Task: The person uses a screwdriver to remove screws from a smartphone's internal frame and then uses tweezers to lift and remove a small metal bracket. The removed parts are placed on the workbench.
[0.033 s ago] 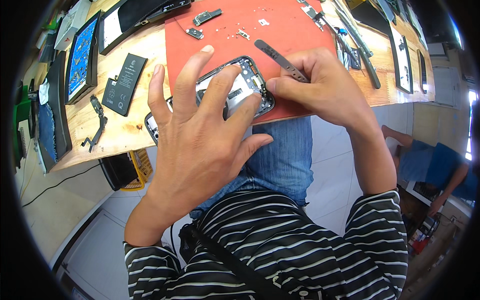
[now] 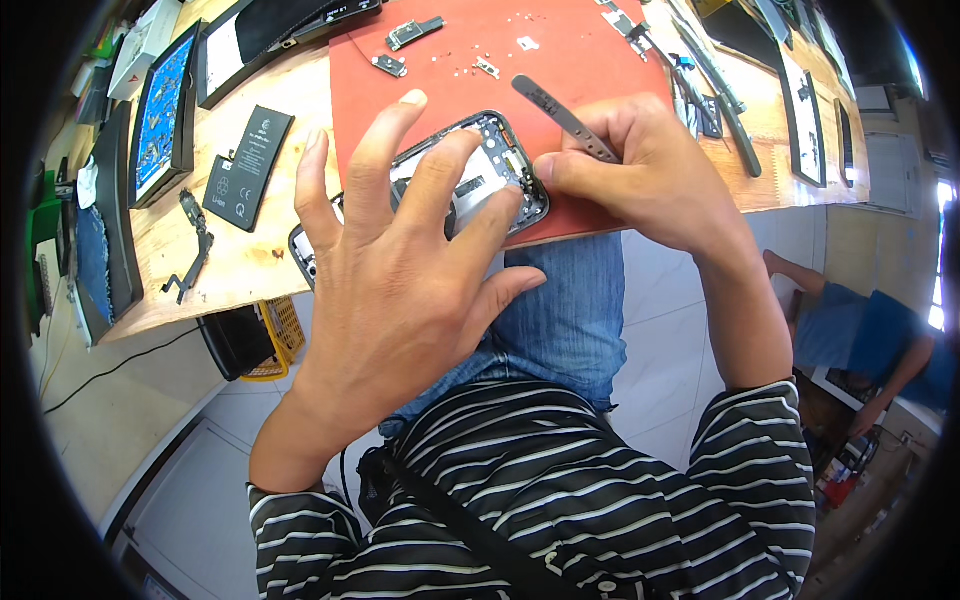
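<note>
Your left hand (image 2: pixel 400 270) lies spread, fingers apart, over the opened phone frame (image 2: pixel 470 180) at the red mat's (image 2: pixel 560 60) near edge. Your right hand (image 2: pixel 640 170) pinches metal tweezers (image 2: pixel 565 115) — tips at the frame's right rim.

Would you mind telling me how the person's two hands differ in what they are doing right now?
The left hand is spread open, fingers splayed over the opened phone frame; the right hand is curled, pinching metal tweezers. The left hand holds no tool, the right does. Both meet at the frame, on the red mat.
</note>
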A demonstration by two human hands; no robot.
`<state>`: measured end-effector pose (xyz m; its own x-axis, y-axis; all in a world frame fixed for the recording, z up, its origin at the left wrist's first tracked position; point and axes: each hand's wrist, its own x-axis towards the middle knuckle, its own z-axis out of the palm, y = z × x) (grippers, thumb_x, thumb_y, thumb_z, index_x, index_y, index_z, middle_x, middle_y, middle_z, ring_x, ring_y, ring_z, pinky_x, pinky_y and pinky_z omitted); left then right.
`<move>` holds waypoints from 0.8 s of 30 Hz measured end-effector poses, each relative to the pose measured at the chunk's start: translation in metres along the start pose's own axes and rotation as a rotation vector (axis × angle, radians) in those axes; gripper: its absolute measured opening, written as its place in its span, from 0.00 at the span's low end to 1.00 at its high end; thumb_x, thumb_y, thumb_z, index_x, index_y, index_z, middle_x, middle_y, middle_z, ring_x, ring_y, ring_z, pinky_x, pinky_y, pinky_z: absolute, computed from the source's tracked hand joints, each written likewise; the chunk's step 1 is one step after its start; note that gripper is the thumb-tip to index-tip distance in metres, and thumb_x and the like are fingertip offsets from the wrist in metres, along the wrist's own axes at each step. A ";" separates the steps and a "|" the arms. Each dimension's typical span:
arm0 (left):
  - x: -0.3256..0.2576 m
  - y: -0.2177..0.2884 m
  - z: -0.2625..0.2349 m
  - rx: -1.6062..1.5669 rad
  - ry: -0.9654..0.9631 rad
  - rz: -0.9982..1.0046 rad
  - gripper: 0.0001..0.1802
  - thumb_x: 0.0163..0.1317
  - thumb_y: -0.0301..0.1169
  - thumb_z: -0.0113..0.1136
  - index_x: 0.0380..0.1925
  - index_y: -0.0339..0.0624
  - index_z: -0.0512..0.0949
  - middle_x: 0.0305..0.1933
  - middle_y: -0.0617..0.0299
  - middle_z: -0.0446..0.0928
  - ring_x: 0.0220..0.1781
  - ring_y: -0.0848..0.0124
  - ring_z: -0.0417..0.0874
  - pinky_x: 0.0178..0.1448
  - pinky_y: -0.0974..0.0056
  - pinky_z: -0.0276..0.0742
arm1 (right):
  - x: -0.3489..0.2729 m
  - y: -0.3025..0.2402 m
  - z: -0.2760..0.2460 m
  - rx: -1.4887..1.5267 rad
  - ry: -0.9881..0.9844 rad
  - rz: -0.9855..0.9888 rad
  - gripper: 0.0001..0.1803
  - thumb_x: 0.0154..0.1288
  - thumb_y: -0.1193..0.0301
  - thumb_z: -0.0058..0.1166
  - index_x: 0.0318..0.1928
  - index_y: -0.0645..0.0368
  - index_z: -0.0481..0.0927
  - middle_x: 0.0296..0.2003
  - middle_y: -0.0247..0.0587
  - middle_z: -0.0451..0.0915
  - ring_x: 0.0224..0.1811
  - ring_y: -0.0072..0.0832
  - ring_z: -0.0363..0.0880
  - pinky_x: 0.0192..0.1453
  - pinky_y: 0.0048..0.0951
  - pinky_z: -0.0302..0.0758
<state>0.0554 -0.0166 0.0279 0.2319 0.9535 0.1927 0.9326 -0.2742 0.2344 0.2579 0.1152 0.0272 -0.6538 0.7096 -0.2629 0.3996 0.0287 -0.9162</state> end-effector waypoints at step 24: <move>-0.011 -0.016 -0.005 -0.110 0.012 -0.151 0.50 0.48 0.49 0.83 0.72 0.45 0.78 0.71 0.51 0.75 0.74 0.47 0.73 0.79 0.40 0.62 | -0.058 0.033 -0.008 0.310 0.727 -0.443 0.35 0.90 0.52 0.39 0.32 0.68 0.82 0.25 0.43 0.80 0.27 0.34 0.82 0.35 0.34 0.81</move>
<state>0.0366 -0.0233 0.0271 0.0882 0.9834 0.1584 0.9205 -0.1412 0.3644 0.3145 0.0807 0.0148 -0.0975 0.9512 0.2926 -0.0523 0.2887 -0.9560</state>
